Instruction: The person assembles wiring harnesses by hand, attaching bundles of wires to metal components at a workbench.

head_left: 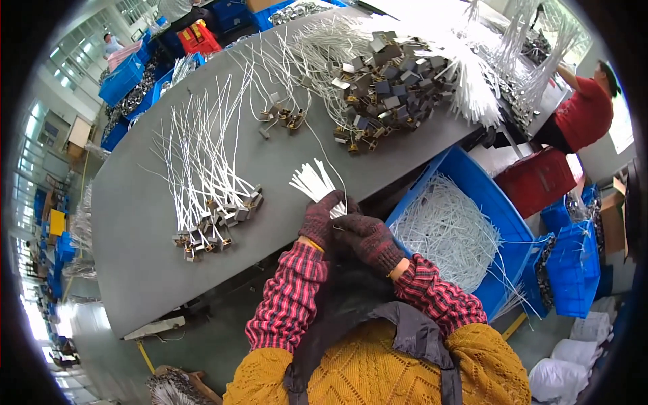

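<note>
My left hand (319, 219), in a dark knit glove, is closed round a bundle of short white tubes (313, 178) that fan out above the fingers. Beside it, my right hand (371, 239) has its gloved fingers pinched at the bundle's lower end, where a thin white wire (326, 152) comes down. That wire runs from a small group of metal blocks with wires (280, 120) on the grey table (135, 270). The exact contact at the fingertips is partly hidden. Left of my hands lies another group of wired blocks (219, 223), their long white leads pointing away.
A large heap of dark wired blocks (391, 84) and a stack of white tubes (476, 84) occupy the far table. A blue bin (516, 260) of thin white strands stands at the table's right edge. A person in red (587, 111) works at the far right, near a red crate (536, 181).
</note>
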The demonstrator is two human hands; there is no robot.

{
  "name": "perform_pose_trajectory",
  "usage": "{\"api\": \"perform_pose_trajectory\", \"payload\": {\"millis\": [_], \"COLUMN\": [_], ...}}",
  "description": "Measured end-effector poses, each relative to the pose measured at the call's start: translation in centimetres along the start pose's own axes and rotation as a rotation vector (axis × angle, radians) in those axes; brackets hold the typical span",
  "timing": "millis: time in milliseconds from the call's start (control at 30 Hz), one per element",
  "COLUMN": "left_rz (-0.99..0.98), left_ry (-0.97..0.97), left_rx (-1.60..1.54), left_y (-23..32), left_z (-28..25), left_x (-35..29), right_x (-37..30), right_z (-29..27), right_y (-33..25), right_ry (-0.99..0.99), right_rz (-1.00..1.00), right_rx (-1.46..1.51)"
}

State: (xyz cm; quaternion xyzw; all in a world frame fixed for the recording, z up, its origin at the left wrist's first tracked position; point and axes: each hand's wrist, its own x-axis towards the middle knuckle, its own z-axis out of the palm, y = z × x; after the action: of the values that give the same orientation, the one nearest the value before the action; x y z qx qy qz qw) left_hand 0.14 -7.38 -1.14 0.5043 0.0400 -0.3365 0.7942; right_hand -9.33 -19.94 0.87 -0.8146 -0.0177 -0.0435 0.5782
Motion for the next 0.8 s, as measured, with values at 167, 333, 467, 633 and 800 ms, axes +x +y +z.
{"api": "perform_pose_trajectory", "payload": {"millis": [167, 333, 467, 633, 800], "left_rz": [-0.060, 0.273, -0.008, 0.533, 0.074], "left_ry": [-0.015, -0.018, 0.103, 0.155, 0.280], "left_rx": [-0.288, -0.132, -0.485, 0.405, -0.620], "left_y": [-3.0, -5.5, -5.8, -8.6, -1.9], "left_z": [0.7, 1.7, 4.0, 0.5, 0.0], "left_x": [2.1, 2.3, 1.7, 3.4, 4.4], "right_x": [-2.6, -7.5, -8.9, -11.4, -26.8], "right_z": [-3.0, -4.3, -4.9, -6.2, -17.0], "right_y": [0.0, 0.7, 2.3, 0.8, 13.2], "right_ry": [-0.108, -0.184, -0.049, -0.012, 0.396], "right_rz": [-0.148, -0.082, -0.085, 0.062, 0.504], "right_rx": [-0.333, -0.317, -0.118, 0.021, -0.046]}}
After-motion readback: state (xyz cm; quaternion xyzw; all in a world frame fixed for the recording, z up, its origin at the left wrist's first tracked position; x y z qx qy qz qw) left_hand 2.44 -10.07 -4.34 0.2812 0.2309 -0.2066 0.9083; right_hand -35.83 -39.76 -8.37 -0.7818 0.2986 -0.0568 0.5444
